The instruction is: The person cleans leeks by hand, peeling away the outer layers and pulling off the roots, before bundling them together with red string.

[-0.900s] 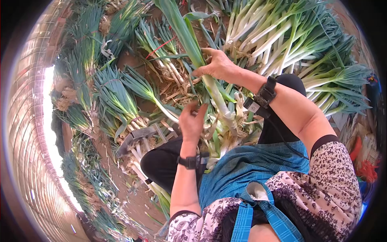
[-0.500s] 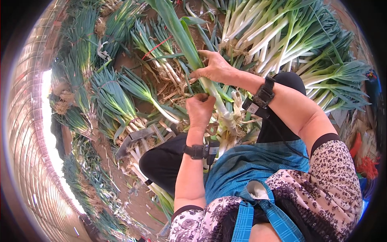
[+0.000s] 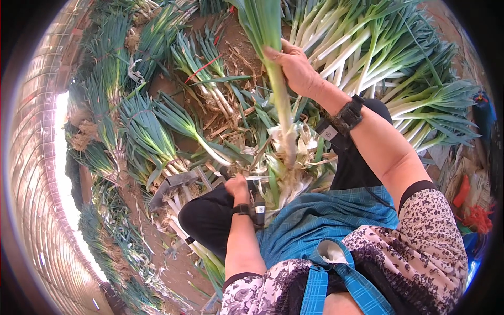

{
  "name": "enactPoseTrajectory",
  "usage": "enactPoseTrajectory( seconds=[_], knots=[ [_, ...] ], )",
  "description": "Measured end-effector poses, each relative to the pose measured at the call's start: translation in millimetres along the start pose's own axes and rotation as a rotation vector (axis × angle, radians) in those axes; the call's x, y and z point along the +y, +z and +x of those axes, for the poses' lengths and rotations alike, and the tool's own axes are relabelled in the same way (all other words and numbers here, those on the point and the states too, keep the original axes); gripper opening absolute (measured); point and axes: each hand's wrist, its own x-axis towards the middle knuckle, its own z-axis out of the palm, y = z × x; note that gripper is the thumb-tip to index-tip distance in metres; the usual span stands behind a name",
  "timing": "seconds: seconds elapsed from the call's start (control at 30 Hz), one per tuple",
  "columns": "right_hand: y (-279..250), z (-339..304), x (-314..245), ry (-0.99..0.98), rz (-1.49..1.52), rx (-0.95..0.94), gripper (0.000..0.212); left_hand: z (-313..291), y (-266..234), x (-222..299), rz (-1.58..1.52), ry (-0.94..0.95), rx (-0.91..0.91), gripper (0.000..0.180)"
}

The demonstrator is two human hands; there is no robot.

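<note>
My right hand (image 3: 300, 69) is wrapped around a large leek (image 3: 283, 102) where its white shaft meets the green leaves. The leek stands nearly upright, its root end down among a heap of peeled outer leaves (image 3: 286, 186) between my legs. Lower and to the left, by my left knee, my left hand (image 3: 238, 185) is closed and apart from the leek. Dry scraps and roots lie just beyond its fingertips; what it holds, if anything, I cannot make out. A single leek (image 3: 202, 139) lies beyond that hand.
Cleaned leeks (image 3: 362, 47) are piled at the far right. Tied bundles of leeks (image 3: 147, 126) lie along the left. A metal frame (image 3: 181, 184) stands beside my left knee, with white leek stalks by it. A ribbed, curved wall (image 3: 39, 157) runs along the left edge.
My left hand has left the leek's shaft and moved down toward my left knee. My right hand has shifted right and away from me with the leek, which is now more upright.
</note>
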Motion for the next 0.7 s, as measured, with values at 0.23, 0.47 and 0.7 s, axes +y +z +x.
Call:
enactPoseTrajectory(
  seconds=[0.23, 0.47, 0.7],
  knots=[
    [-13, -6, 6, 0.153, 0.292, -0.038, 0.031, -96, -73, 190, -0.602, 0.672, -0.393, 0.03],
    [-2, -4, 15, 0.243, 0.42, -0.113, 0.026, -115, -83, 220, -0.578, 0.625, -0.678, 0.03],
    [-2, -3, 15, 0.283, 0.349, -0.194, 0.04, -113, -76, 217, -0.522, 0.633, -0.657, 0.028]
  ],
)
